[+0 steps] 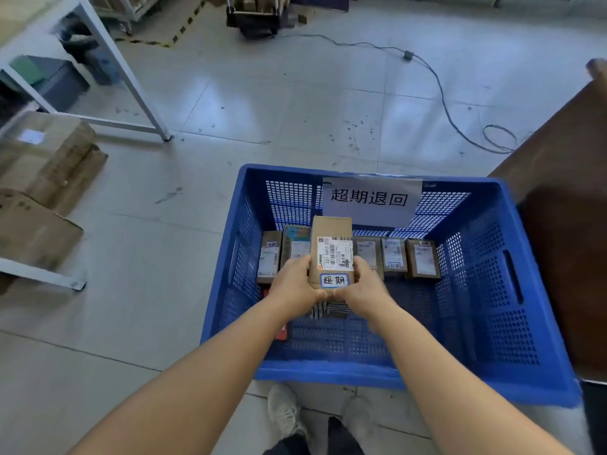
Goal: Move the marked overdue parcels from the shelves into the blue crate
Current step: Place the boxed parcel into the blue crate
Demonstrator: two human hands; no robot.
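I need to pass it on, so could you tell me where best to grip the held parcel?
Take the parcel by its two long side edges near the bottom, from the near end, as the left hand and right hand do; it is narrow, so fingers span it.

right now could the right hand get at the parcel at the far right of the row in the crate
Probably not yet: the right hand and the left hand both grip the held parcel. Once freed, the far-right parcel lies uncovered on the blue crate floor.
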